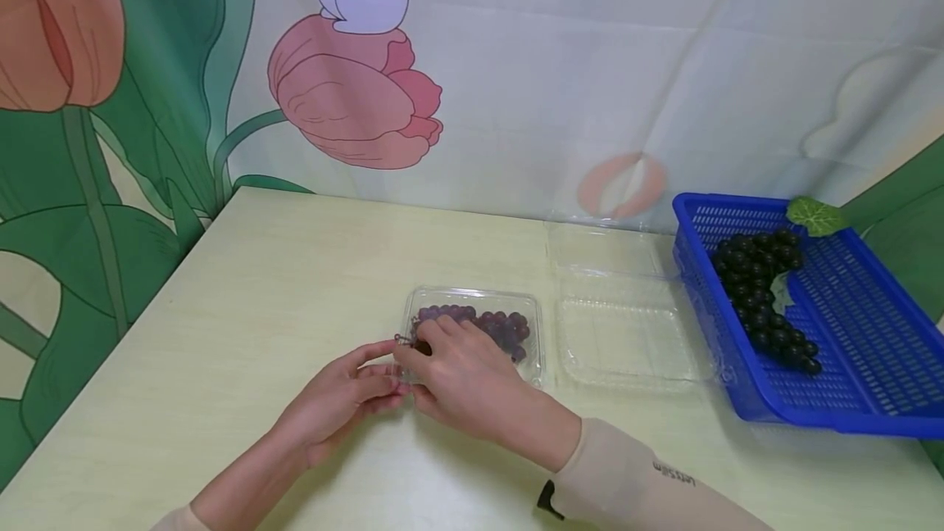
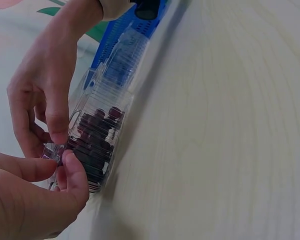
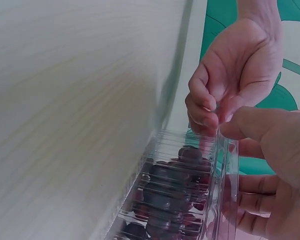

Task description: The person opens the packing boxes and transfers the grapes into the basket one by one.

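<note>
A transparent plastic box [image 1: 537,326] with dark purple grapes [image 1: 509,330] in it lies on the table in front of me. My left hand [image 1: 342,400] pinches the box's near left corner between thumb and fingers. Over the left part of the box bends my right hand [image 1: 472,375], its thumb and fingers gripping the rim beside the left fingertips. In the left wrist view, the grapes [image 2: 92,137] show through the ribbed side wall. The right wrist view shows my right thumb [image 3: 245,122] at the rim. A thin dark curl [image 1: 401,338] pokes up by the fingertips; its kind is unclear.
To the right, a second transparent box [image 1: 627,342] lies with its lid folded back. Beyond it stands a blue basket [image 1: 870,326] holding a bunch of black grapes [image 1: 760,293] and a green leaf [image 1: 814,215]. A printed curtain [image 1: 516,105] hangs behind the table [image 1: 221,334].
</note>
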`<state>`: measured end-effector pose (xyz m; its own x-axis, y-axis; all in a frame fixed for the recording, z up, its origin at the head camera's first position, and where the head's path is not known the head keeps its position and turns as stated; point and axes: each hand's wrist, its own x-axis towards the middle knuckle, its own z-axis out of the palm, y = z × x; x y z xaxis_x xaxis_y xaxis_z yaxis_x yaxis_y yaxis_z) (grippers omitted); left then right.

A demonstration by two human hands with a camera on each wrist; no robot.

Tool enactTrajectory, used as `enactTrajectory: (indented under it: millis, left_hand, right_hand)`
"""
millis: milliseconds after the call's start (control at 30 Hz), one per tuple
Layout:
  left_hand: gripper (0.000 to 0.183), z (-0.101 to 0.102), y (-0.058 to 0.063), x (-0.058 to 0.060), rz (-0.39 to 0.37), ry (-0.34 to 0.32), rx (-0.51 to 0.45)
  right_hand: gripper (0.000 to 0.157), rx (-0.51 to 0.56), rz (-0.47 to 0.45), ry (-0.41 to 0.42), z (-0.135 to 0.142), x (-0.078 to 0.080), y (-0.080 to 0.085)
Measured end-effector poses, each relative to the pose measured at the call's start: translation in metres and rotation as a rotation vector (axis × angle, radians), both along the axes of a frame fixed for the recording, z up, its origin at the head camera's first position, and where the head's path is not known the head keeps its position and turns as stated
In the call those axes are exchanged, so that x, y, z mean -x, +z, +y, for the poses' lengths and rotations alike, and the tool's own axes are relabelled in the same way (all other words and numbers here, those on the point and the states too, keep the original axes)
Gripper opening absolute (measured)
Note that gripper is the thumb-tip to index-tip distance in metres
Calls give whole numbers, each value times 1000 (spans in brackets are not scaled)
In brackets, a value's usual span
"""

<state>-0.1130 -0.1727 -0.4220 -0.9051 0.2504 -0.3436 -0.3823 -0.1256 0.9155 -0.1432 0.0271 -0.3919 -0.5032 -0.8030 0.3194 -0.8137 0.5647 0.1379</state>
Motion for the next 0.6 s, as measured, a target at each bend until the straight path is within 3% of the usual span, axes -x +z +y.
enactTrajectory:
  millis: [200,433,600]
  left_hand:
    - [52,-2,-3,1,-27,5,-57]
    - [48,-3,-6,2,-2,-26,-101]
    - [46,0,-5,2,18,-46,-98]
  right_hand:
    - [33,31,24,11,-3,1,-2]
    - [22,50,63,18,-7,2,-4]
    - [17,25,163,36,-9,2,-7]
